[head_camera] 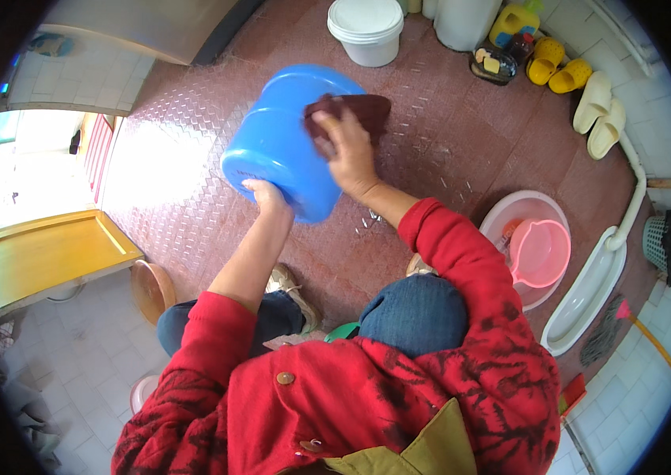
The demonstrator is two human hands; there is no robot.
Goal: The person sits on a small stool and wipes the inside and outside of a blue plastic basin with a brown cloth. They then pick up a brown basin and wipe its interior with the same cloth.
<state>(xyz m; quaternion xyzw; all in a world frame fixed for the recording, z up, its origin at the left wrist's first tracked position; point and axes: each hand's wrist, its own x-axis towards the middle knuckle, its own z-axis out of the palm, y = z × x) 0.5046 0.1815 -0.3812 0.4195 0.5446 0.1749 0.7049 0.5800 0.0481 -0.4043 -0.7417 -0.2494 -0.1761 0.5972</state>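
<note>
A blue plastic bucket [270, 139] is tilted over the wet floor, its base towards me. My left hand [269, 196] grips it at the lower edge near the base, thumb on the blue plastic. A dark maroon cloth [374, 113] is in my right hand [344, 145], pressed at the bucket's right side near the far end. That hand and the cloth are blurred. The cloth hides part of the bucket, and I cannot see inside it.
A lidded white bucket [365, 35] stands ahead. Yellow clogs [570, 75], cream slippers [605, 127] and a soap dish [493, 65] line the right wall. A pink dipper [540, 252] lies in a pale basin [493, 217], beside a white squat toilet [585, 297]. A brown basin [154, 291] is at left.
</note>
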